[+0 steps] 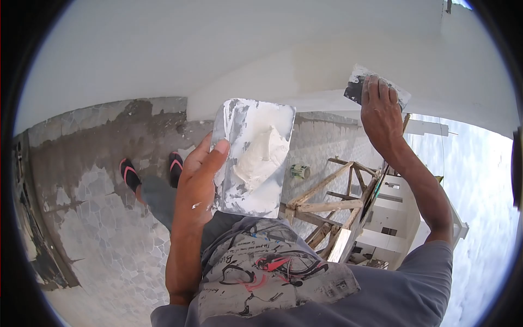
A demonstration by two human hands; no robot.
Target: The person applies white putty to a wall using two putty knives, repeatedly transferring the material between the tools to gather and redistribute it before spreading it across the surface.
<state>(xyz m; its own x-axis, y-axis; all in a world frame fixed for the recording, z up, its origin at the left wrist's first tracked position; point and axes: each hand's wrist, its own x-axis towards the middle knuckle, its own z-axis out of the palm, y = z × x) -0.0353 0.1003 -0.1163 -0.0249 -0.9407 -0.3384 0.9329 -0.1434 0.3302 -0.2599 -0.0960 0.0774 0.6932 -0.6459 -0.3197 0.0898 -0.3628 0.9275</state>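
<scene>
My left hand point(199, 177) grips a flat rectangular plasterer's hawk point(226, 193) by its left edge, thumb on top. A mound of white putty point(264, 155) sits on the plate, with smears around it. Up and to the right, my right hand point(381, 114) is closed around a dark, putty-smeared plastering trowel point(354, 90). The trowel lies against or very near the white wall point(327, 49); exact contact cannot be made out. A damp-looking beige patch point(321, 65) shows on the wall left of the trowel.
Wooden scaffolding point(327, 207) stands right of my body. A small bucket point(299, 171) sits on the floor point(109, 218), which is patterned with irregular stone shapes. My feet in black and red flip-flops point(129, 174) are near the wall. A wooden board or frame point(46, 240) lies far left.
</scene>
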